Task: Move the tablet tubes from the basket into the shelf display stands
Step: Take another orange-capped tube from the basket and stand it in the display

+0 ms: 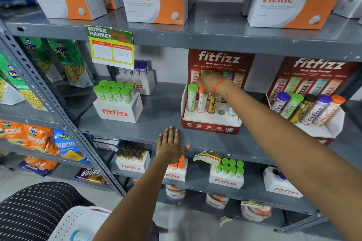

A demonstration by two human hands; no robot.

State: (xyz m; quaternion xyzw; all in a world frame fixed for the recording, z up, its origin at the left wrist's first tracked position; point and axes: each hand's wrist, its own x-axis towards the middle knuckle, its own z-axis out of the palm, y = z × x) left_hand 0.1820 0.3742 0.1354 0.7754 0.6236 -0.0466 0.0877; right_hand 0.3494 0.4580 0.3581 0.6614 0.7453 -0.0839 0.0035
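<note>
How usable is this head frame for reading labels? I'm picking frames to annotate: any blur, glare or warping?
Head view: wide-angle warping bows the shelf edges; the price tag has handwriting washed pale; the right hand at the fitfizz stand is slightly soft; even lighting.

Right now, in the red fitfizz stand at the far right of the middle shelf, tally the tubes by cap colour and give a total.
Purple cap: 2
Green cap: 1
Dark cap: 1
Orange cap: 1
Total: 5 tubes in the stand
</note>
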